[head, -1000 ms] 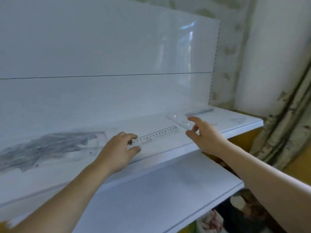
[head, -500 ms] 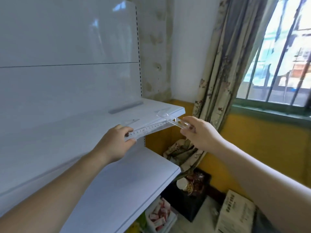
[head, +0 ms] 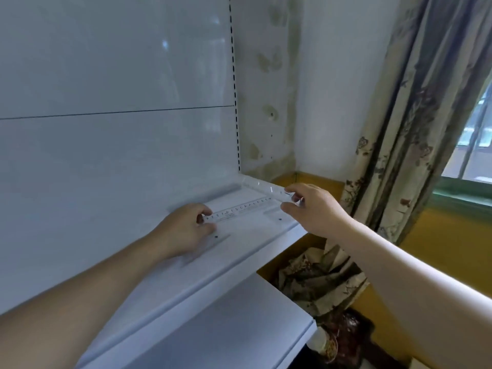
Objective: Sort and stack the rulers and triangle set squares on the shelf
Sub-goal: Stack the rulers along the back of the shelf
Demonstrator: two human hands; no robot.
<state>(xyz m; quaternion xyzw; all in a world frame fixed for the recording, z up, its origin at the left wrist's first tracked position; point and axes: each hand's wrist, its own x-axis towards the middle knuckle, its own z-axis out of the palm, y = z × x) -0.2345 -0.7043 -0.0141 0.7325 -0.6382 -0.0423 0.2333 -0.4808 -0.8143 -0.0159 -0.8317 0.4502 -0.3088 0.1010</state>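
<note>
The clear ruler [head: 239, 207], with black numbers printed along it, sits slantwise over the right end of the upper shelf [head: 253, 235]. Its near end is toward the middle of the shelf and its far end is toward the right edge. The left hand [head: 183, 230] pinches that near end, the fingers curled over the top and the thumb under the ruler's front edge. Faint shadows and two dark dots fall on the shelf surface between the ruler and the front edge, so the ruler seems to hang just above the shelf, though I cannot tell whether any part touches it.

A second ruler [head: 266, 189], also clear and harder to make out, runs from the shelf's back right corner out over the right edge. The right hand [head: 314, 209] grips its outer end between thumb and curled fingers, just off the shelf's right front corner. The two rulers come together near the first ruler's far end — whether they touch cannot be told.

Both forearms reach in from the bottom of the view. A white back panel [head: 119, 62] rises behind the shelf, with a row of slots down its right edge. A lower shelf [head: 226, 336] juts out beneath the upper one. To the right hang a patterned curtain [head: 399, 129] and a barred window [head: 476, 145], with a yellow wall [head: 439, 249] below — blurred clutter lies on the floor.
</note>
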